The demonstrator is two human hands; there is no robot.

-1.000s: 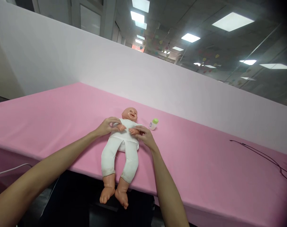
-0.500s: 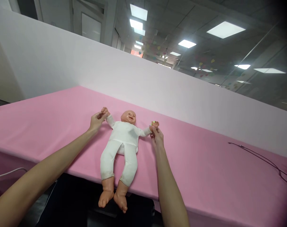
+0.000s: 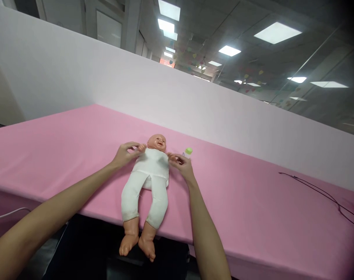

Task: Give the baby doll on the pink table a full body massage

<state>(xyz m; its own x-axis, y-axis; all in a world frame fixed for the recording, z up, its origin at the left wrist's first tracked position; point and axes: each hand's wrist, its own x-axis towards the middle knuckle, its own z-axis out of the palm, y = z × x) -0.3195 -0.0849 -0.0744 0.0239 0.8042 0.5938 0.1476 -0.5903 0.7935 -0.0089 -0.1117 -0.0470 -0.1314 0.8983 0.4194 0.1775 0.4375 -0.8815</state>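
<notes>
A baby doll (image 3: 151,165) in a white cloth suit lies on its back on the pink table, its head away from me and its bare feet past the front edge. My left hand (image 3: 125,154) pinches the doll's hand on the left side, close to its shoulder. On the other side my right hand (image 3: 182,165) has its fingers closed around the doll's other hand. Both doll arms are bent in toward the chest. Just behind my right hand stands a small bottle (image 3: 187,151) with a green cap, its lower part hidden by my fingers.
The pink cloth (image 3: 238,194) covers the table. A white partition (image 3: 194,105) rises along its back edge. Thin black cables (image 3: 319,190) lie at the right, and a white cord (image 3: 10,213) hangs at the left front.
Both hands have moved inward, bringing the doll's arms from spread out to folded near its shoulders. The green-capped bottle, mostly covered before, now shows more.
</notes>
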